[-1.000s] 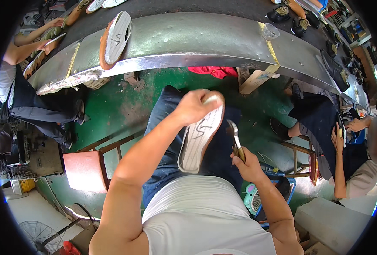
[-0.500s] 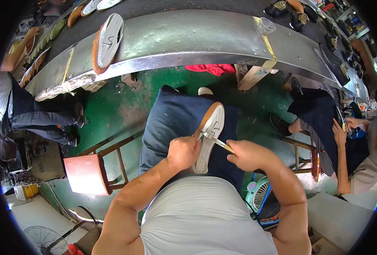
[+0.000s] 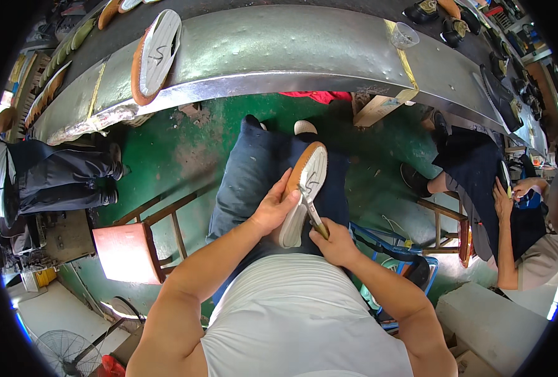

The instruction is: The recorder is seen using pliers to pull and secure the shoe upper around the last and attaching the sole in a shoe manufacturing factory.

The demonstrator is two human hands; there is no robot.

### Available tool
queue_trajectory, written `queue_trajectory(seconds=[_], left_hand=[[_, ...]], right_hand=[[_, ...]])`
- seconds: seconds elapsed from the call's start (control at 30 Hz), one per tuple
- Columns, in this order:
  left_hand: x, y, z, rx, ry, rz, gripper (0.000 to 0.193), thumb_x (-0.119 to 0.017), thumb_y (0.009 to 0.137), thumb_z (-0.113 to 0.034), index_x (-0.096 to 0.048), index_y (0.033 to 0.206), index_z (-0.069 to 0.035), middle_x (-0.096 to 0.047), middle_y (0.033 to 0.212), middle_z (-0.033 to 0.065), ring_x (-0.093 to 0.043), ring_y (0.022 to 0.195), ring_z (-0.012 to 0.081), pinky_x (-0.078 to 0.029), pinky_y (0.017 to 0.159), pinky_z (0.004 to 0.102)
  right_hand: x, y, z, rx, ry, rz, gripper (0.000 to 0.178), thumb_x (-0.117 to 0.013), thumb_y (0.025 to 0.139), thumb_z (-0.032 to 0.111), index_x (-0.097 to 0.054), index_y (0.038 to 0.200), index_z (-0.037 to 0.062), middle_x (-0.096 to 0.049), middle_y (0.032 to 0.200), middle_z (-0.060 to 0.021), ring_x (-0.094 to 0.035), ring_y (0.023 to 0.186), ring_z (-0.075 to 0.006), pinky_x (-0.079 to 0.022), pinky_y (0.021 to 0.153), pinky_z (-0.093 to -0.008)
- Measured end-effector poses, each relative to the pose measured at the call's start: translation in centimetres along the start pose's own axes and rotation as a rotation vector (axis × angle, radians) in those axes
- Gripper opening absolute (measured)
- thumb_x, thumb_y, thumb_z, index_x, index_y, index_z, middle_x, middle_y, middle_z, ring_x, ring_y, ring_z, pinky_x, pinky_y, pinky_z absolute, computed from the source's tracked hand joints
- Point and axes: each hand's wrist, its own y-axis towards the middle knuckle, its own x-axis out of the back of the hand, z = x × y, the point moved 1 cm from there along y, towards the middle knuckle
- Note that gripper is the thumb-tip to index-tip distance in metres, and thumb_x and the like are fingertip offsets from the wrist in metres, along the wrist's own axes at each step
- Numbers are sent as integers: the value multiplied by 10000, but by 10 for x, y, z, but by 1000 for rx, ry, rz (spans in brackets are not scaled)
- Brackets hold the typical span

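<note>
I have the long, oval, tan-edged shoe [image 3: 310, 176] at the centre of the frame, its pale face up above a dark blue cloth [image 3: 238, 188]; the fingers of my left hand [image 3: 274, 206] pinch its side, while those of my right hand [image 3: 337, 242] are curled round a metal-headed tool [image 3: 311, 212] that blocks part of that face. Across the upper frame bends the dented, glossy metal tabletop [image 3: 279, 47], carrying a similar shoe [image 3: 157, 56] at upper left and a clear plastic cup [image 3: 404, 36] at upper right, with a smooth, squarish reddish stool [image 3: 123, 251] at left.
</note>
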Motion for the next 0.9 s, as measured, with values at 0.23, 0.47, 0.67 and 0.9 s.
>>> queue_trajectory(seconds=[0.23,0.47,0.67,0.9], left_hand=[[-12,0,0,-62,-129,-71,731,-608,1014,-296,-226,1589,-54,-437,1512,108,-413,1367,174,-325,1140,311],[-15,-4,-10,-146,299,-188,656,-547,1035,-192,-222,1584,-38,-501,1468,147,-433,1359,175,-368,1111,307],[-7,-1,-16,-480,858,-151,634,-531,981,-92,-293,1567,-144,-371,1530,264,-456,1358,413,-393,1121,390],[-12,-2,-35,-387,892,-80,535,-502,987,-129,-380,1507,-138,-537,1379,208,-601,1140,425,-509,968,444]], right_hand=[[57,28,16,461,-600,-177,169,-605,938,156,-614,1006,2,-659,850,-206,-660,800,-373,-527,752,-411],[47,49,11,-288,432,471,206,-581,993,201,-622,1000,-1,-664,795,-61,-550,538,-112,-449,502,-259],[-12,25,-9,-262,693,240,208,-581,1001,151,-612,1132,-8,-644,833,-61,-572,651,-95,-408,495,-205],[57,12,-19,-481,904,581,348,-585,1009,206,-541,1245,-46,-652,1016,-111,-674,840,-174,-612,624,-308]])
